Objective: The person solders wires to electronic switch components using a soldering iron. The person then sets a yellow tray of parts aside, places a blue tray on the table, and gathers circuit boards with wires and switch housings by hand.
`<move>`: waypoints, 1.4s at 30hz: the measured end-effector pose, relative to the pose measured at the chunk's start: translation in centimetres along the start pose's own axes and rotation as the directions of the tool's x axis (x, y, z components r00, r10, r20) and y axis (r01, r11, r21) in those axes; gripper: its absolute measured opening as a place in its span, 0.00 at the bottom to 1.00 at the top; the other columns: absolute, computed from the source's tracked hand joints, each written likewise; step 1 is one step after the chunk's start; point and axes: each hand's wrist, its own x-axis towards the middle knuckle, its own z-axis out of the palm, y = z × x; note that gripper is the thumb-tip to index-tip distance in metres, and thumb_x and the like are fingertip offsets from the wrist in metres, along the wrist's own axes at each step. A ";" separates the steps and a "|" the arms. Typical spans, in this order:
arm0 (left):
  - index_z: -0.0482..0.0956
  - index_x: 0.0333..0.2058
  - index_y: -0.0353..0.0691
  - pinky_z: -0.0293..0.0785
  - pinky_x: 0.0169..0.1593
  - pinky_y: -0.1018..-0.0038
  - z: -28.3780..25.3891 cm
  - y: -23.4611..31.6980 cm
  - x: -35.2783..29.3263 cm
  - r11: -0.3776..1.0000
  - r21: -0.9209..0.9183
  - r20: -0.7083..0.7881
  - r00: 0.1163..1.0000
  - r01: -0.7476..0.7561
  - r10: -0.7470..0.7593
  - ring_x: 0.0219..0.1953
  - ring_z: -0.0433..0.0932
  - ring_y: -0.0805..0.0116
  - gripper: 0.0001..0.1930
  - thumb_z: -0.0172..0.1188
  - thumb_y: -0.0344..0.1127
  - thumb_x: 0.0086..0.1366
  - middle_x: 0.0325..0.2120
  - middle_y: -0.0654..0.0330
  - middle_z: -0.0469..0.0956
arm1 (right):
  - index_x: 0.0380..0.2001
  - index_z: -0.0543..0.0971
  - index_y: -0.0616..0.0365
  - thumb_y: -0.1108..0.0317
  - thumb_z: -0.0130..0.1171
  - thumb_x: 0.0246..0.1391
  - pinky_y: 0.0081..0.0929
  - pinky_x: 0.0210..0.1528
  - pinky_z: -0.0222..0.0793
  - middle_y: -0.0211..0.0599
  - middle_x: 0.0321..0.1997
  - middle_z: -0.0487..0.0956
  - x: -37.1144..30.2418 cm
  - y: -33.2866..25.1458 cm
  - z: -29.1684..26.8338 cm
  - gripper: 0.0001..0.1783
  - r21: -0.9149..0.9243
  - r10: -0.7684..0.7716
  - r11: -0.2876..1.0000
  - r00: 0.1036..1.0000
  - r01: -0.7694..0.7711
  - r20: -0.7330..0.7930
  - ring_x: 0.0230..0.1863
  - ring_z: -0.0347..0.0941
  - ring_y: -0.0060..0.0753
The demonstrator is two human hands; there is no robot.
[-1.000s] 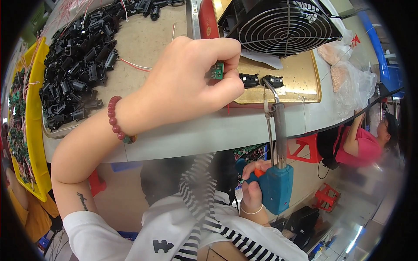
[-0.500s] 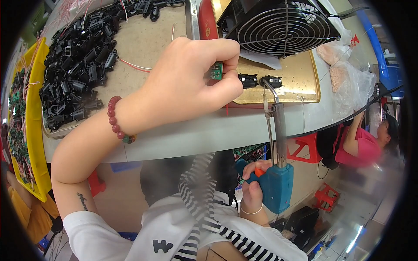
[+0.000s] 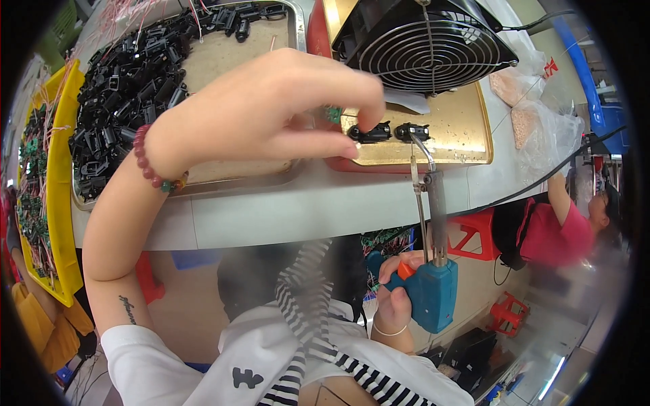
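My left hand (image 3: 291, 115) reaches over the gold tray's left edge, thumb and index finger spread apart. Its fingertips straddle the near-left end of a black plastic housing (image 3: 380, 131), and whether they touch it is unclear. A small green circuit board (image 3: 332, 114) shows, partly hidden, behind the fingers. Below the table edge, my right hand (image 3: 395, 298) grips the teal handle of a soldering gun (image 3: 433, 298) with an orange trigger. The gun points upward, its bent metal tip at a second black housing (image 3: 412, 132), beside a thin feed tube.
Behind the gold tray (image 3: 467, 135) stands a black fan (image 3: 433, 57) with a wire guard. A metal tray (image 3: 227, 54) heaped with black housings lies left, beside a yellow bin (image 3: 59, 203) of boards and wires. Clear bags (image 3: 542, 135) lie right. A co-worker in pink (image 3: 562, 227) sits beyond.
My left thumb and index finger have spread from a pinch around the green board to either side of the left housing. The soldering gun stays nearly in place.
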 end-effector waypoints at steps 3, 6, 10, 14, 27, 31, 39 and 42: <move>0.75 0.26 0.41 0.65 0.29 0.73 -0.1 -0.1 0.1 0.930 0.279 0.000 0.968 -0.241 0.251 0.26 0.69 0.65 0.09 0.67 0.32 0.46 0.25 0.63 0.68 | 0.43 0.67 0.55 0.48 0.61 0.45 0.22 0.32 0.60 0.34 0.26 0.70 0.0 0.3 -0.7 0.28 -0.015 -0.027 1.000 1.000 0.026 -0.005 0.26 0.67 0.25; 0.75 0.26 0.43 0.66 0.34 0.71 -0.4 1.1 0.3 0.762 0.578 -0.008 0.931 -0.293 0.364 0.31 0.69 0.63 0.12 0.66 0.33 0.40 0.30 0.62 0.67 | 0.42 0.68 0.57 0.48 0.61 0.45 0.23 0.31 0.60 0.34 0.28 0.69 0.2 0.4 -0.8 0.28 -0.018 -0.066 0.998 0.998 0.066 -0.016 0.25 0.67 0.26; 0.75 0.26 0.43 0.64 0.34 0.73 -0.3 1.5 0.0 0.630 0.713 0.001 0.900 -0.306 0.436 0.32 0.68 0.64 0.13 0.66 0.33 0.38 0.30 0.62 0.67 | 0.42 0.68 0.58 0.48 0.61 0.45 0.23 0.31 0.60 0.35 0.31 0.68 0.2 0.5 -1.0 0.29 0.003 -0.065 0.998 0.997 0.066 -0.044 0.25 0.68 0.26; 0.76 0.26 0.43 0.60 0.32 0.74 0.6 0.8 -0.6 0.645 0.736 -0.121 0.898 -0.205 0.424 0.29 0.66 0.66 0.11 0.66 0.29 0.40 0.26 0.63 0.67 | 0.39 0.71 0.60 0.51 0.60 0.46 0.23 0.30 0.61 0.34 0.32 0.68 0.5 0.4 -1.1 0.25 -0.030 -0.101 0.994 0.995 0.100 -0.003 0.25 0.68 0.26; 0.74 0.25 0.41 0.58 0.27 0.74 3.3 -1.0 -1.4 0.810 0.584 -0.419 0.834 -0.056 0.359 0.22 0.65 0.67 0.08 0.62 0.25 0.45 0.19 0.64 0.67 | 0.29 0.69 0.60 0.58 0.59 0.44 0.23 0.30 0.62 0.34 0.24 0.70 0.9 1.3 -0.7 0.17 -0.078 -0.088 0.993 0.995 0.091 0.046 0.25 0.66 0.27; 0.73 0.25 0.41 0.58 0.27 0.74 3.4 -1.0 -1.6 0.808 0.587 -0.425 0.836 -0.037 0.347 0.22 0.65 0.67 0.08 0.62 0.25 0.45 0.19 0.64 0.66 | 0.31 0.68 0.60 0.58 0.59 0.45 0.23 0.29 0.62 0.34 0.24 0.69 0.9 1.6 -0.9 0.18 -0.087 -0.087 0.992 0.993 0.093 0.078 0.25 0.67 0.26; 0.73 0.25 0.40 0.58 0.28 0.74 3.7 -1.2 -1.6 0.817 0.574 -0.425 0.835 -0.049 0.349 0.23 0.65 0.67 0.08 0.62 0.25 0.45 0.20 0.64 0.66 | 0.32 0.66 0.58 0.63 0.57 0.45 0.22 0.29 0.62 0.34 0.25 0.69 1.0 1.9 -1.0 0.15 -0.086 -0.090 0.991 0.991 0.099 0.094 0.24 0.67 0.26; 0.73 0.25 0.40 0.58 0.28 0.74 3.7 -1.2 -1.5 0.817 0.574 -0.423 0.836 -0.050 0.349 0.23 0.65 0.67 0.08 0.62 0.25 0.45 0.20 0.64 0.67 | 0.31 0.67 0.58 0.68 0.56 0.41 0.23 0.29 0.61 0.34 0.23 0.70 1.0 1.8 -1.0 0.13 -0.124 -0.081 0.988 0.992 0.093 0.097 0.24 0.65 0.27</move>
